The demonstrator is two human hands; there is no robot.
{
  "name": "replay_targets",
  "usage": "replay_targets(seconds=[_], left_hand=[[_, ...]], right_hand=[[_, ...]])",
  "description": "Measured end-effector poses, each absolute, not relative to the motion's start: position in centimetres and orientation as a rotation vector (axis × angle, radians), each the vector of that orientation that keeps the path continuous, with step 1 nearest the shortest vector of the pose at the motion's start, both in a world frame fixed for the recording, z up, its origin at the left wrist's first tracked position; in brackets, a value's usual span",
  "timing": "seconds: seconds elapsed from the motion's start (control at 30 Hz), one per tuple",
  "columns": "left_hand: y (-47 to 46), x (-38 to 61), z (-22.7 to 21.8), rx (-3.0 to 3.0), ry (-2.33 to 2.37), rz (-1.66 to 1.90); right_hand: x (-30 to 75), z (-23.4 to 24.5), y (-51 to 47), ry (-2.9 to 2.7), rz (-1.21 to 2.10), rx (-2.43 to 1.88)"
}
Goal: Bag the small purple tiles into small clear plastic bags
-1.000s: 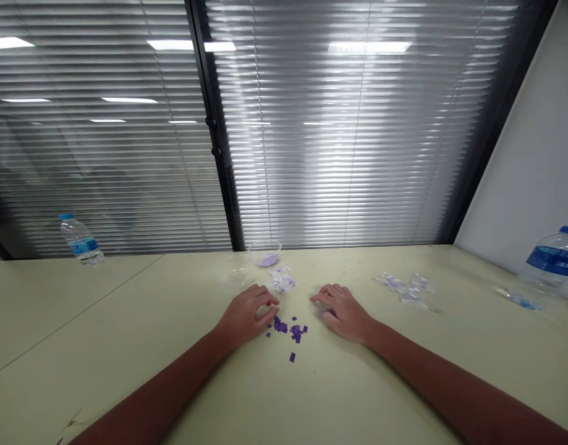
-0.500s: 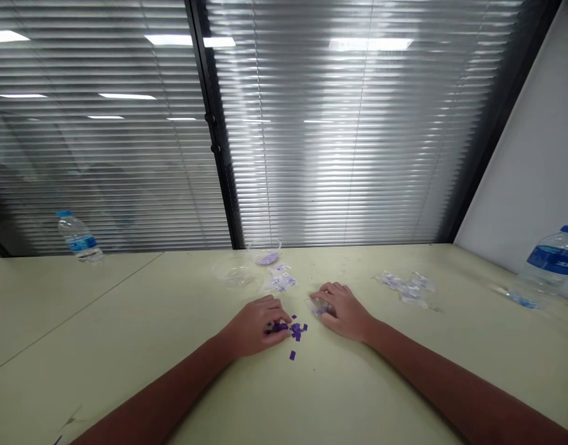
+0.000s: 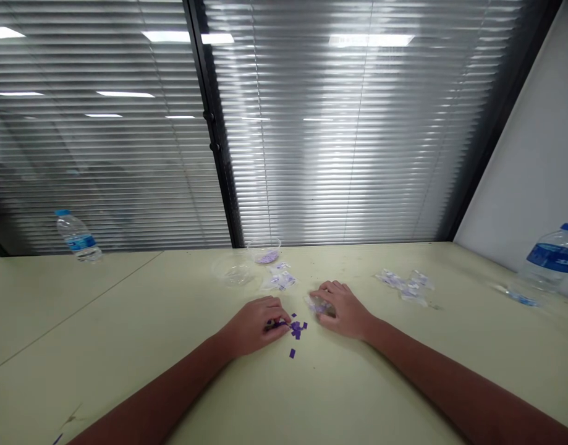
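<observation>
Resting both forearms on a pale table (image 3: 126,377), the person curves the left hand (image 3: 252,324) over purple squares (image 3: 296,329), its fingertips (image 3: 278,324) down at the pile's edge; whether they pinch any cannot be told. The right hand (image 3: 345,312) sits just beside, fingers half closed on a clear packet (image 3: 317,305). Beyond lie two clear bowls (image 3: 235,272), more packets (image 3: 280,282) and a water bottle (image 3: 549,262) off to the right.

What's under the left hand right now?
At the fingertips of the left hand, small purple pieces show on the pale table; anything beneath the palm is covered and cannot be seen.
</observation>
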State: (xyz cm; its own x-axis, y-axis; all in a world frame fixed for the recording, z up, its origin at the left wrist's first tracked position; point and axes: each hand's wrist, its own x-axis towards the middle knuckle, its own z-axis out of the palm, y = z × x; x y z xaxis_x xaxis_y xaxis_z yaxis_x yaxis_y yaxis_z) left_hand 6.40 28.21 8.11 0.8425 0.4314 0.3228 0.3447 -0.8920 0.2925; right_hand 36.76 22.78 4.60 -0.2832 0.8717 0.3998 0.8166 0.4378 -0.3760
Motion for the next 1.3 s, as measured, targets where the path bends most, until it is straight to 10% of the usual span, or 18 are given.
replay_targets(seconds=[1.3], left_hand=[[28.87, 6.20, 7.86, 2.605, 0.748, 0.508]], right_hand=[[36.94, 4.87, 22.60, -2.144, 0.111, -1.437]])
